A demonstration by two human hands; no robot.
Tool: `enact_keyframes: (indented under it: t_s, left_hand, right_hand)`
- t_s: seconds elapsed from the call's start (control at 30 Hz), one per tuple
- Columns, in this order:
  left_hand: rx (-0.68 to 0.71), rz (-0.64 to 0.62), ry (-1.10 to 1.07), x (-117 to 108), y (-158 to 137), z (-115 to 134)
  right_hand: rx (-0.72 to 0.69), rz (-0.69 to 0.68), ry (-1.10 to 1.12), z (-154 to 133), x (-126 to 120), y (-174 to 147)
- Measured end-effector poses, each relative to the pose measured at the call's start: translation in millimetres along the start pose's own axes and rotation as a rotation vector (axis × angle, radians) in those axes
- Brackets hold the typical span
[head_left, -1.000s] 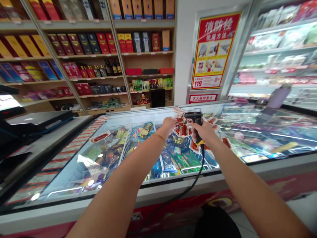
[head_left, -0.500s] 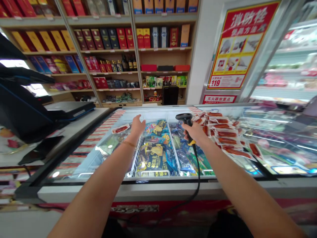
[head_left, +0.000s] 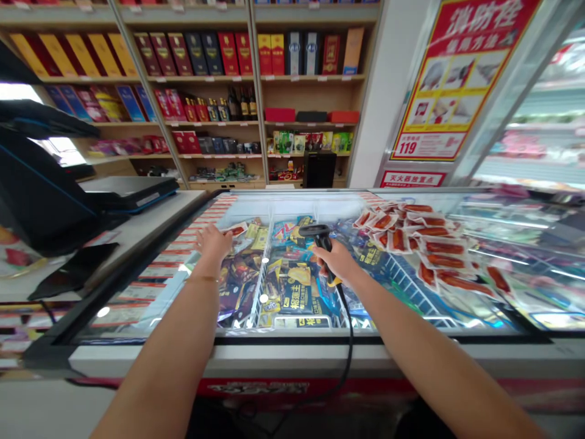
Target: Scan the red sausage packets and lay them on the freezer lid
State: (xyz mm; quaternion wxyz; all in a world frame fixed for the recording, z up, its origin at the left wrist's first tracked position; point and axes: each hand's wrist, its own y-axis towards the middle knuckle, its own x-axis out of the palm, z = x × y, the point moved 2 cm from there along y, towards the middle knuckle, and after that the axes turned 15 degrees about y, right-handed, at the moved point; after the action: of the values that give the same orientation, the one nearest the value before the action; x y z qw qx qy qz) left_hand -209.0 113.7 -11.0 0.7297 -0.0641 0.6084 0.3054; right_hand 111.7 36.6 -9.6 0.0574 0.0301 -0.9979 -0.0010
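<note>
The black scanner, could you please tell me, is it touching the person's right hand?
Touching: the head view plainly shows the right hand wrapped around the grip of the black scanner, with no gap between them.

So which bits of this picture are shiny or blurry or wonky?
Head view: white spots and streaks glare on the glass; head view: the far-right shelves are smeared, while the scanner looks clearer; head view: the poster leans outward, perhaps lens distortion.
</note>
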Motion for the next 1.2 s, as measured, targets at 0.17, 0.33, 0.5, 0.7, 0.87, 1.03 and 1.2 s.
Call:
enact_keyframes:
  t_s: [0.17, 0.33, 0.5, 0.7, 0.87, 1.03, 1.2]
  left_hand:
    - [0.055, -0.079, 0.009, -1, 4, 2]
    - [0.173, 0.052, -0.177, -4, 5, 1]
    - [0.172, -0.074, -0.521, 8, 7, 3]
    - [0.105, -0.253, -0.932, 10, -11, 20]
    - [0.116, -0.277, -1.173, 0, -37, 44]
    - [0.168, -0.254, -1.317, -1, -47, 57]
    - [0.188, -0.236, -1.326, 4, -42, 57]
  right_hand:
    - [0.001, -0.004, 0.023, -1, 5, -5]
    - [-0.025, -0.047, -0.043, 6, 6, -8]
    - [-0.020, -0.074, -0.046, 6, 8, -12]
    - [-0.016, -0.131, -0.032, 6, 14, -18]
    - [-0.046, -0.151, -0.022, 4, 19, -23]
    - [-0.096, -0.173, 0.035, -6, 25, -31]
    - [-0.131, -0.208, 0.013, -12, 28, -40]
